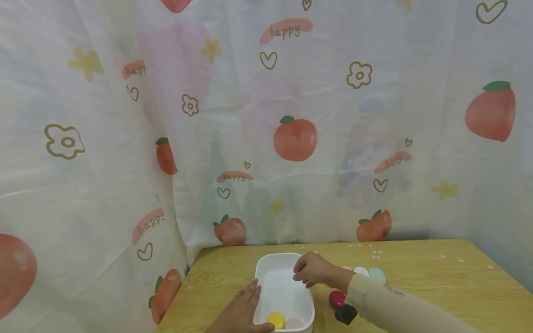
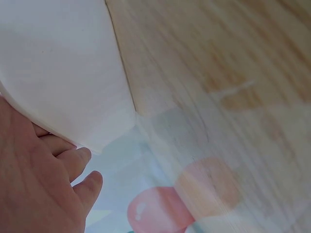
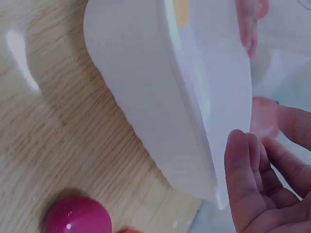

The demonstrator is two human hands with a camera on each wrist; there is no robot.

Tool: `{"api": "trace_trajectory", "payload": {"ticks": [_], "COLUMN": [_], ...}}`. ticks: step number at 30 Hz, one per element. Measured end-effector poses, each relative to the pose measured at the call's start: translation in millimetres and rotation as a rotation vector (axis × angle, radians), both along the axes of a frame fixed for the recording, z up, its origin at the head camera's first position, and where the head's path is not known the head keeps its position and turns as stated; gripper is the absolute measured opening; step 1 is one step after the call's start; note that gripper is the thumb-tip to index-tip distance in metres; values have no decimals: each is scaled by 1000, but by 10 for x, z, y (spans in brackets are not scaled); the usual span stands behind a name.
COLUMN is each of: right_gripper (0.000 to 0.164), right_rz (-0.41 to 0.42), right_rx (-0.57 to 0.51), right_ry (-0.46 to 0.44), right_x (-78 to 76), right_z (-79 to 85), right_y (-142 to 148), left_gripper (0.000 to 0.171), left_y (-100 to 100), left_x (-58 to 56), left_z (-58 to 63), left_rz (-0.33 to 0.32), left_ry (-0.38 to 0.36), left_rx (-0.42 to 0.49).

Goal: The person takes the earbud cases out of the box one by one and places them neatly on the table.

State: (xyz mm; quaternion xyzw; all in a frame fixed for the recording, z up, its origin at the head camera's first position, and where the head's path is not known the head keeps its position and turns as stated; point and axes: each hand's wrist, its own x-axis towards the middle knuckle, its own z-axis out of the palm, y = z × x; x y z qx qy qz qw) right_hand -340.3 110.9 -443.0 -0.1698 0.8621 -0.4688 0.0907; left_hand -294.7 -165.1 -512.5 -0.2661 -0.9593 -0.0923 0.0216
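A white rectangular box (image 1: 280,286) stands on the wooden table. Near its front end lie a yellow rounded piece (image 1: 276,320) and a pale pink one (image 1: 294,323). My left hand (image 1: 241,309) rests along the box's left rim with fingers stretched out, its thumb at the front edge. Over the box's right rim hangs my right hand (image 1: 313,269), fingers loosely bent. In the right wrist view the right fingers (image 3: 238,170) stand apart from the thumb, with nothing visible between them. Part of the left hand (image 3: 247,24) shows across the box there.
Right of the box are a glossy magenta rounded piece (image 1: 337,299) and a black angular one (image 1: 346,314). Beyond the right forearm sit a white piece (image 1: 362,271) and a mint green piece (image 1: 377,275). A fruit-printed curtain (image 1: 291,199) hangs behind the table (image 1: 437,286).
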Motion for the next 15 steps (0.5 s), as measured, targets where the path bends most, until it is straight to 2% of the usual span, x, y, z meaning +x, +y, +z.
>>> {"api": "trace_trajectory", "payload": {"ticks": [7,15], "right_gripper": [10,12], "right_rz": [33,70], "right_rx": [-41,-56], "right_ry": [-23,-56], "right_x": [15,29], "right_z": [-83,-108], "right_y": [-122,-250], "left_gripper": [106,107], "left_y": [-24,-34], "left_x": [22,4], "left_z": [-26,-30], "left_rz": [-54,-27], "left_ry": [93,51], "left_rx": [-14,8]}}
